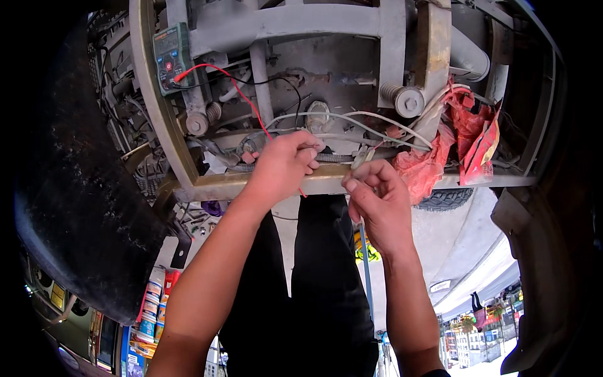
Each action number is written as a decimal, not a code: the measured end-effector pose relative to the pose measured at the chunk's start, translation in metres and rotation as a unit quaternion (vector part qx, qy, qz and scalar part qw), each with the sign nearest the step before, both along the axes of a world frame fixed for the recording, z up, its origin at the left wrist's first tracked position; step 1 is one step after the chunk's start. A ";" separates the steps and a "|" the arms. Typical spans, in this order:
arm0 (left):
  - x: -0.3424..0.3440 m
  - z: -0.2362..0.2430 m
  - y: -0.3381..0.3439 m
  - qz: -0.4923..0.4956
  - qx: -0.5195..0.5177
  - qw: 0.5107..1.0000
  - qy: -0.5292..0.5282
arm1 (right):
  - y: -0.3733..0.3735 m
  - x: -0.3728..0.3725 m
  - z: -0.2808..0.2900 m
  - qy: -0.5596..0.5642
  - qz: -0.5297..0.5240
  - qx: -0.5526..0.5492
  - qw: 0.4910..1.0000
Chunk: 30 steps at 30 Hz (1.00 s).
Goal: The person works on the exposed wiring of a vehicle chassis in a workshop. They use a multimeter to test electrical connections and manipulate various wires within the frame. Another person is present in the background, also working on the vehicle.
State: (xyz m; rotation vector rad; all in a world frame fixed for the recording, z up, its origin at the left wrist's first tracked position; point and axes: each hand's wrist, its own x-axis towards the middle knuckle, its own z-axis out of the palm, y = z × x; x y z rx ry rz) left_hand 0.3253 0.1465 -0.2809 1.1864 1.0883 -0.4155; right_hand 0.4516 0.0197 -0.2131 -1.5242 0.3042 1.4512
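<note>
My left hand [286, 164] is closed over the frame's front rail [232, 187], with a red test lead [257, 113] running under it and out below; what its fingertips hold is hidden. My right hand [374, 195] is pinched at the lower end of a small pale wire connector [363, 157] with thin wires, just right of my left hand. Pale wires [342, 116] arch behind both hands. A green-cased multimeter [169, 53] with red and black leads rests on the frame at upper left.
A bolted spring mount [407, 100] and crumpled red plastic [424, 169] sit at the right of the metal chassis. A dark panel [81, 207] fills the left side. My dark-clothed legs show below, along with a tyre [443, 200]. A distant person [477, 311] appears at lower right.
</note>
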 end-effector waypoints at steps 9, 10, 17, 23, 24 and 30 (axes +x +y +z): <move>-0.015 -0.001 0.009 0.222 -0.152 0.961 -0.056 | 0.046 -0.022 -0.025 -0.098 0.069 -0.082 0.989; -0.017 -0.001 0.008 0.231 -0.156 0.958 -0.061 | 0.048 -0.025 -0.028 -0.101 0.074 -0.082 0.989; -0.026 -0.006 0.006 0.221 -0.159 0.959 -0.077 | 0.049 -0.037 -0.045 -0.191 0.183 -0.082 0.961; -0.028 -0.009 0.013 0.197 -0.180 0.960 -0.082 | 0.054 -0.032 -0.038 -0.120 0.166 -0.092 0.975; -0.028 -0.010 0.014 0.195 -0.182 0.960 -0.083 | 0.055 -0.031 -0.037 -0.104 0.150 -0.088 0.979; -0.021 -0.015 0.011 0.204 -0.195 0.955 -0.091 | 0.060 -0.027 -0.036 -0.140 0.151 -0.094 0.974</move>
